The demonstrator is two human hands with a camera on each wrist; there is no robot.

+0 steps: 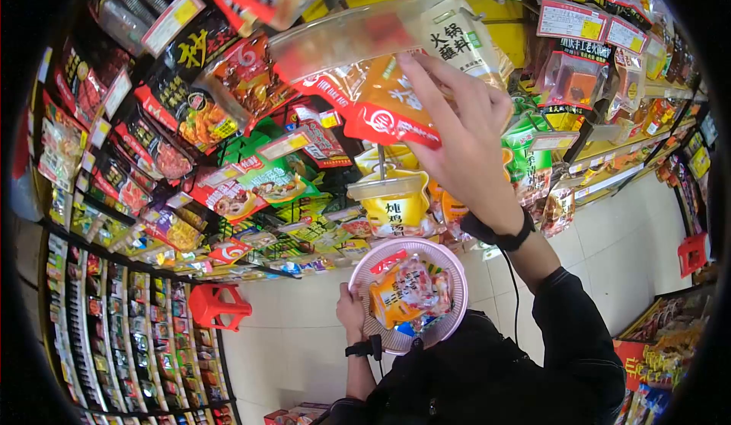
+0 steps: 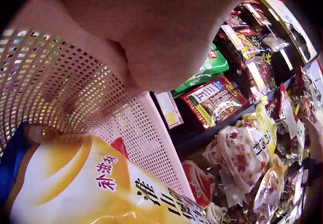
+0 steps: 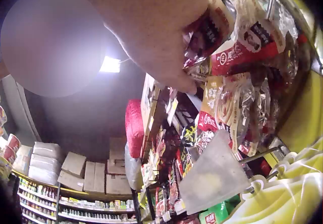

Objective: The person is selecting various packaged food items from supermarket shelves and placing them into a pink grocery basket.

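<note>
High on the rack in the head view, my right hand (image 1: 464, 120) pinches the upper part of an orange-and-red seasoning packet (image 1: 384, 94) between thumb and forefinger. The packet overlaps others hanging there, including a cream hot pot dip packet (image 1: 464, 40). In the right wrist view the same hand (image 3: 151, 32) is among hanging packets (image 3: 222, 100), its fingertips partly hidden. Low by the body, my left hand (image 1: 351, 312) grips the rim of a round pink plastic basket (image 1: 457, 295). Inside lie an orange-and-white packet (image 1: 390, 301) and several clear bags with red pieces (image 1: 417, 282).
Yellow soup packets (image 1: 396, 200) hang below the right hand. Clear price-tag holders (image 1: 175, 21) stick out along the rack. Red stools (image 1: 218, 305) stand at the left and right. Shelves of small goods (image 1: 137, 333) line the left side, and pale floor tiles (image 1: 293, 349) lie below.
</note>
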